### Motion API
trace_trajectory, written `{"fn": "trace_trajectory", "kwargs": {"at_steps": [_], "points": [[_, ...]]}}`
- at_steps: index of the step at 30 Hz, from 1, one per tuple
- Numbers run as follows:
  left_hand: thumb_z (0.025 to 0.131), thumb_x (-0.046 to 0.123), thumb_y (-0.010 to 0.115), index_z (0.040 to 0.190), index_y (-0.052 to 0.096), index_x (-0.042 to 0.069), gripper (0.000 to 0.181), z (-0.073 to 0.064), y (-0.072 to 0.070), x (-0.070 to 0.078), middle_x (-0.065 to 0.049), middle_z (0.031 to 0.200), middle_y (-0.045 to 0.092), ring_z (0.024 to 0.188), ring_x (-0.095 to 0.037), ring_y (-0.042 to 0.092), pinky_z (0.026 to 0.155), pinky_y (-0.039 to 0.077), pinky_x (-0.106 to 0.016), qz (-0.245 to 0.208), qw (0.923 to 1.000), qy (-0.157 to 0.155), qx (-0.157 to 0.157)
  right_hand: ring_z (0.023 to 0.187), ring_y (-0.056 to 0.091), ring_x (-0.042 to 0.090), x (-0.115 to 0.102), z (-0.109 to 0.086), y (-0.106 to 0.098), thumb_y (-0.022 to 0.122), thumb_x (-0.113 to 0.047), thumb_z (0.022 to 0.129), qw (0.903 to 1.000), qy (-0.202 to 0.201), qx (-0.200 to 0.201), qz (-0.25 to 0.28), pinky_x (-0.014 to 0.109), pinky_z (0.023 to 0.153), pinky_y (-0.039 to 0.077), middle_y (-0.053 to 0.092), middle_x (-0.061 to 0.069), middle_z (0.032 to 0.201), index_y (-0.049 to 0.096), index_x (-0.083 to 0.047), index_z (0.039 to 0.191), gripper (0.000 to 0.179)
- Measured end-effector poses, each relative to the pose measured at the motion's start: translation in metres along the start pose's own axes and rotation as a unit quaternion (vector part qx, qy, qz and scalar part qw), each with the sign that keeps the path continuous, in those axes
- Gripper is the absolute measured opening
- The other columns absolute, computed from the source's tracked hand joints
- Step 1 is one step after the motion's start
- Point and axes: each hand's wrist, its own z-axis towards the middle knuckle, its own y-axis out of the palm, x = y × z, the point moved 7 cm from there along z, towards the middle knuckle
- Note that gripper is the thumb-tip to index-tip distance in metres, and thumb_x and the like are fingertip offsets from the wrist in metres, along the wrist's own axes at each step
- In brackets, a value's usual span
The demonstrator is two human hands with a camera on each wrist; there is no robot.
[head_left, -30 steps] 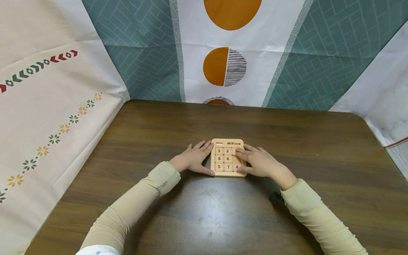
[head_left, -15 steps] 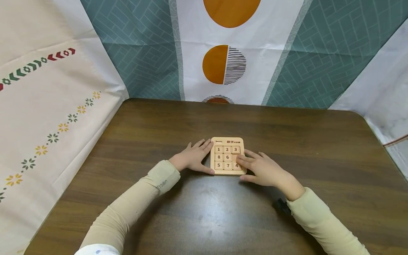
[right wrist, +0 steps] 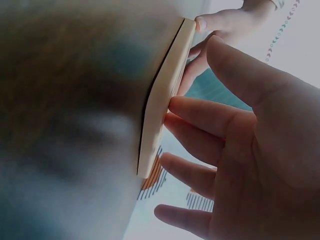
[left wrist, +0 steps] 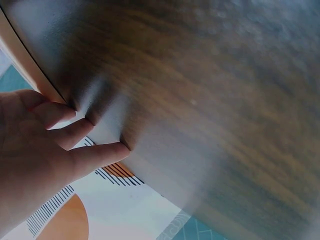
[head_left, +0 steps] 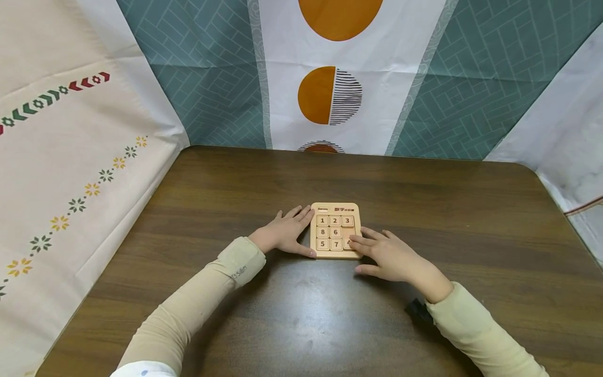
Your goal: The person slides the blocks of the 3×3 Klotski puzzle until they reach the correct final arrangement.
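Note:
A wooden number slide puzzle (head_left: 314, 238) lies flat on the table in the head view. Its tiles read 1, 2, 3, then 8, 6 and a gap at the right, then 5, 7, 4. My left hand (head_left: 287, 233) touches the board's left side with spread, fairly straight fingers, its thumb at the lower left corner. Fingertips of my right hand (head_left: 388, 256) rest on the 4 tile (head_left: 347, 246) and partly cover its number. The right thumb points toward the board's lower right. In the right wrist view, the puzzle (right wrist: 167, 82) shows edge-on beside the fingers.
The brown wooden table (head_left: 245, 183) extends around the board on all sides. A patterned curtain (head_left: 212, 78) hangs behind its far edge, and a pale cloth (head_left: 94, 209) with flower motifs is at the left.
My right hand has drawn back toward the lower right, its fingertips passing from the 3 tile to the 4 tile. The 3 is uncovered now. My left hand stays at the board's left side.

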Motion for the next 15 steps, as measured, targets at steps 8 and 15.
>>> {"fn": "trace_trajectory", "kwargs": {"at_steps": [8, 15], "points": [[0.072, 0.071, 0.054, 0.147, -0.001, 0.012, 0.11, -0.001, -0.001, 0.0, -0.006, 0.152, -0.002, 0.138, -0.025, 0.0, 0.102, 0.013, -0.059, -0.003, 1.0, 0.004, 0.002, 0.13, 0.03, 0.033, 0.009, 0.01, -0.001, 0.059, -0.043, 0.085, 0.9999, 0.013, 0.002, -0.008, 0.062, 0.093, 0.028, 0.044, 0.009, 0.137, 0.05, -0.004, 0.131, 0.061], [0.072, 0.071, 0.054, 0.148, -0.001, 0.013, 0.11, -0.001, -0.001, 0.001, -0.005, 0.153, -0.002, 0.138, -0.024, 0.0, 0.102, 0.014, -0.059, -0.005, 1.0, 0.003, 0.004, 0.131, 0.028, 0.033, 0.014, 0.017, -0.002, 0.059, -0.044, 0.085, 0.9997, 0.025, -0.005, -0.008, 0.063, 0.093, 0.027, 0.042, 0.008, 0.139, 0.049, -0.005, 0.132, 0.062]]}}
